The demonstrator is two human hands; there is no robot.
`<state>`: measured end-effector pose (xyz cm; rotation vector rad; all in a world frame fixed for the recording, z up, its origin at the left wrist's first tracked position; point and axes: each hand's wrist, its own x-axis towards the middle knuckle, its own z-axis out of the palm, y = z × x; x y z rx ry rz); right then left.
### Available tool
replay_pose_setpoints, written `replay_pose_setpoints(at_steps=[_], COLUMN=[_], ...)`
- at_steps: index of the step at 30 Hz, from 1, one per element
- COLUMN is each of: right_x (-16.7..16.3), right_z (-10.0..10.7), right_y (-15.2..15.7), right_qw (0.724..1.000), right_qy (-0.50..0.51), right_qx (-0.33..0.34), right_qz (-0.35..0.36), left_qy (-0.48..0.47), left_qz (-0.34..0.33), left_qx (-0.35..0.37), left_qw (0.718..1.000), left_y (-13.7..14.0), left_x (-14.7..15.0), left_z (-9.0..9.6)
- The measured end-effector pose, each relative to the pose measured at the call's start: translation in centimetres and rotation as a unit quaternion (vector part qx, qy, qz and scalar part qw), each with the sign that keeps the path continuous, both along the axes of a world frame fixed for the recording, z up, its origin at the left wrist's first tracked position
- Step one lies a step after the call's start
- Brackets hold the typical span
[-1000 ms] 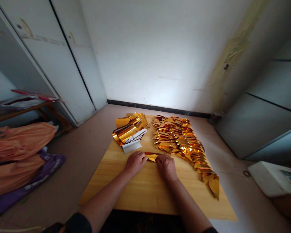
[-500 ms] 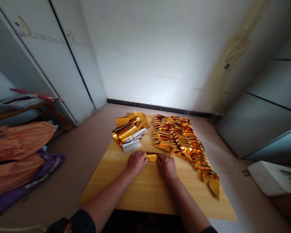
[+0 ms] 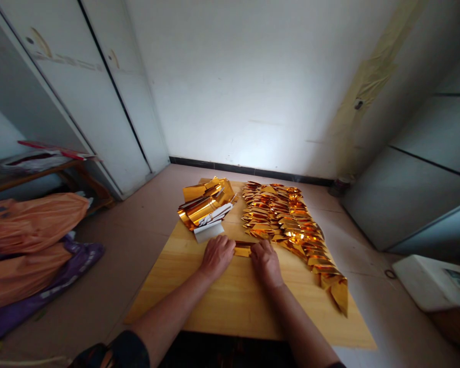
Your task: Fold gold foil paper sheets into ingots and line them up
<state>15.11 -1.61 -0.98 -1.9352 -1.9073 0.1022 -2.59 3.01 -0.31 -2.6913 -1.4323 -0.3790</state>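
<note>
Between my two hands lies a narrow folded piece of gold foil paper (image 3: 243,249), close to the wooden board's surface. My left hand (image 3: 217,255) is closed on its left end, and my right hand (image 3: 266,259) grips the right end. The fingertips themselves are partly hidden. Just beyond my left hand is a loose pile of gold foil sheets (image 3: 203,204), some with their white backs (image 3: 209,231) turned up. Beyond my right hand, rows of pointed, folded gold foil pieces (image 3: 272,209) overlap one another and trail down the board's right side.
The wooden board (image 3: 184,301) stands low over a tiled floor. Orange and purple bags (image 3: 30,230) lie on the left near a wooden stand. Cabinets (image 3: 80,92) rise at the left, with a white box (image 3: 425,281) on the right.
Both hands have shifted very slightly to the right with the foil paper between them. The strip looks narrower and more creased. The piles have not moved.
</note>
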Motion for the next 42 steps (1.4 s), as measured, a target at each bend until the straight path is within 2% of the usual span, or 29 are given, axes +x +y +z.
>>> replay_pose_setpoints(at_steps=[5,11,16,22,26,33,42], right_x=[0.7,0.7,0.2,-1.5,-2.6,-3.1,-1.5], right_z=[-0.3,-0.1,0.6,1.6,1.9,2.3,1.7], right_y=[-0.2,-0.5,-0.2,0.2,0.1,0.3,0.4], right_qw=[1.000,0.999,0.997,0.994,0.988,0.983,0.984], right_qy=[0.016,-0.001,-0.038,-0.029,-0.031,-0.027,0.054], right_qx=[0.009,0.014,-0.028,-0.092,-0.103,-0.123,-0.123], right_qz=[0.013,0.044,0.068,-0.054,-0.107,-0.130,-0.119], left_qy=[0.002,-0.012,-0.004,-0.010,-0.023,-0.055,-0.053], left_qz=[-0.154,-0.209,-0.187,-0.153,-0.148,-0.140,-0.113], left_qx=[0.043,0.046,0.053,0.056,0.032,0.029,0.009], left_qw=[0.987,0.977,0.981,0.987,0.988,0.988,0.992], left_y=[0.4,0.7,-1.1,-2.1,-1.8,-2.0,-2.3], left_x=[0.5,0.0,-0.7,-0.4,-0.6,-0.9,-1.0], left_z=[-0.9,-1.1,-1.1,-1.6,-1.6,-2.0,-1.1])
